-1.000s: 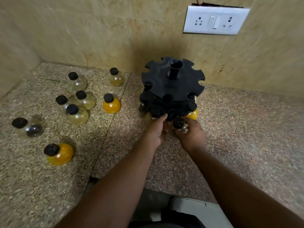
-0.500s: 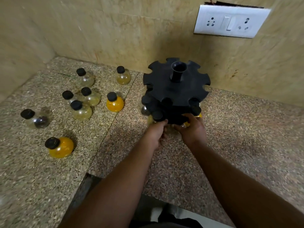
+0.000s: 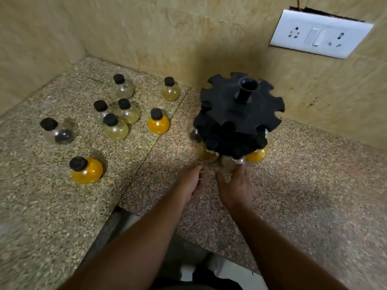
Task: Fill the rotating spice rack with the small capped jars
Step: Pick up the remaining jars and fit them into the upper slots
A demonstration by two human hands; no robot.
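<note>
Both your hands have drawn back from the spice rack [image 3: 240, 114], left hand [image 3: 189, 182] loosely open on the worktop [image 3: 314, 185], right hand [image 3: 235, 185] fingers spread beneath a clear jar [image 3: 231, 164] seated in the lower tier, eight loose jars [image 3: 158, 122] standing well left.

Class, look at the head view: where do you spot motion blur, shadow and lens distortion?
Head view: blur smears both hands, left hand and right hand; the spice rack throws a dark shadow on the wall behind; the wide lens tilts the switch plate.
</note>
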